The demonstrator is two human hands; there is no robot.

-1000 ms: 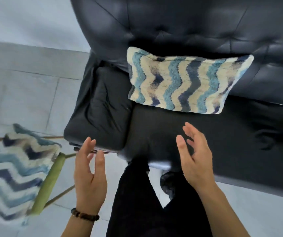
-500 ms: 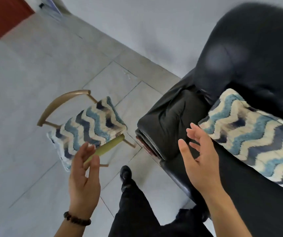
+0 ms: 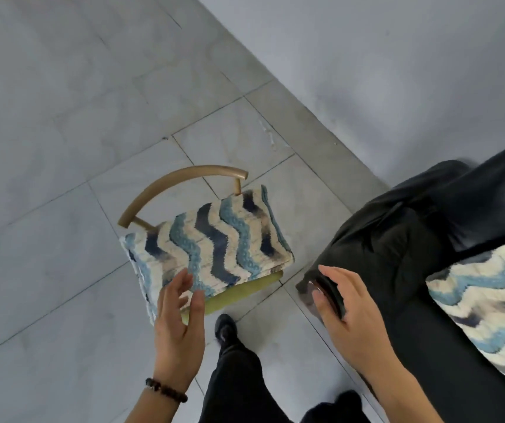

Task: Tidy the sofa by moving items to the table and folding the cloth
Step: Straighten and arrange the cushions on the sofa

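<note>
Floor (image 3: 62, 132): large pale grey tiles with thin dark grout lines running diagonally across the scene — surface is showing a faint sheen under soft, even light. Wall (image 3: 398, 56): plain grey-white, occupying the far right and meeting the floor along a diagonal edge. Chair (image 3: 181, 181): standing on the tiles at centre, with a curved brass-toned backrest and a yellow-green seat pad showing along its near edge. A wave-patterned cushion in blue, navy and cream (image 3: 211, 248) is lying on the seat — covering most of it.
</note>
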